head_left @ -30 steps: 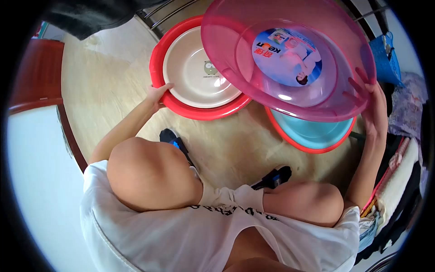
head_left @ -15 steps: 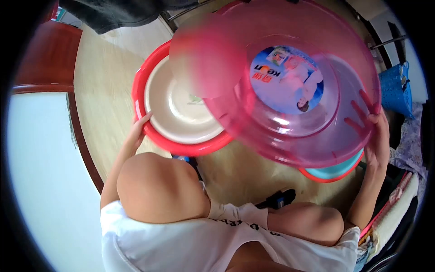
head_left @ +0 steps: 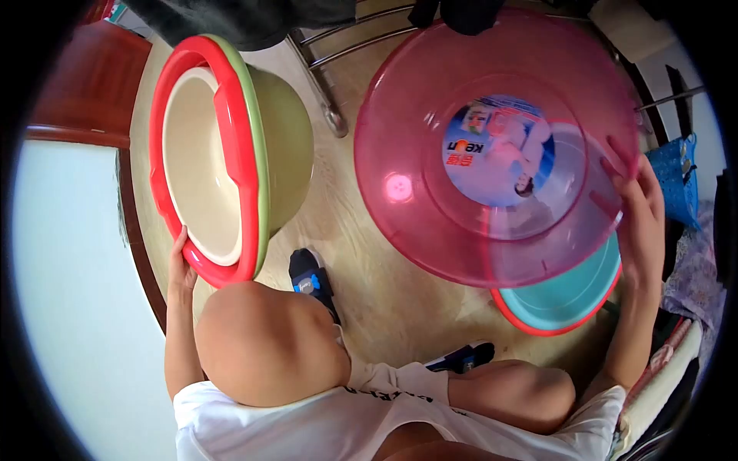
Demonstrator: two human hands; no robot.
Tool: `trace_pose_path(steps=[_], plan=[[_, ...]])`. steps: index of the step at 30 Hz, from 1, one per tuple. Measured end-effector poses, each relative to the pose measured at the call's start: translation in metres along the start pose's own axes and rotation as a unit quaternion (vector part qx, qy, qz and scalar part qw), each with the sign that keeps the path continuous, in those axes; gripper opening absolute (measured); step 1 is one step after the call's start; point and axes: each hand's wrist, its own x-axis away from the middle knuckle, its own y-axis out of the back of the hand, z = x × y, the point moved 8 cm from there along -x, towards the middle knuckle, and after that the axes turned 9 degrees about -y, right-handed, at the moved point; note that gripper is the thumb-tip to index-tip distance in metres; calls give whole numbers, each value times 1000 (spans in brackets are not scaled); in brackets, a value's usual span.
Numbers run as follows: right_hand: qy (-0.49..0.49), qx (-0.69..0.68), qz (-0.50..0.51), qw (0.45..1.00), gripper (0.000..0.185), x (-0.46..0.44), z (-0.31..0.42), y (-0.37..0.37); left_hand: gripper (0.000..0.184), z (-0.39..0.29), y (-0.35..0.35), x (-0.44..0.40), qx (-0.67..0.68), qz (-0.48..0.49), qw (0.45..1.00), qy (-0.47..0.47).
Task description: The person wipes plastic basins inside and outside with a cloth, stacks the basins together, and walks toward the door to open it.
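Note:
My left hand grips the near rim of nested basins, tilted on their side at the left. A cream basin sits innermost, a red basin surrounds it, and a pale green basin is outermost. My right hand is closed on the right edge of a large, see-through pink basin; its fingers show through the plastic. A round blue label with printing is at its middle. Partly beneath it is a light blue basin with a red rim.
A metal rack with dark cloth hanging on it stands ahead. A blue basket is at the right, with folded fabric below. The wearer's slippered foot rests on the wooden floor.
The nested basins have moved left, away from the pink basin, and tipped onto their side, exposing the green outer one. The pink basin has shifted slightly right; more of the light blue basin shows.

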Motion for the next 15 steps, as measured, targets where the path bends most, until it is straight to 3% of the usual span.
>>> trace_pose_path(steps=[2, 4, 7, 11, 15], plan=[[-17, 22, 21, 999, 46, -14, -4, -15, 48, -5, -20, -4, -1, 15, 1000, -6], [10, -15, 30, 999, 23, -23, 5, -56, 47, -15, -45, -7, -32, 13, 999, 0], [0, -57, 64, 996, 7, -53, -14, -103, 46, -12, -75, -25, -31, 70, 996, 38], [-17, -109, 66, 992, 7, -57, -51, -163, 43, 5, -119, -34, -42, 98, 991, 80], [-85, -204, 86, 971, 12, -41, -85, -205, 45, 17, -161, -33, -112, 114, 985, 62]])
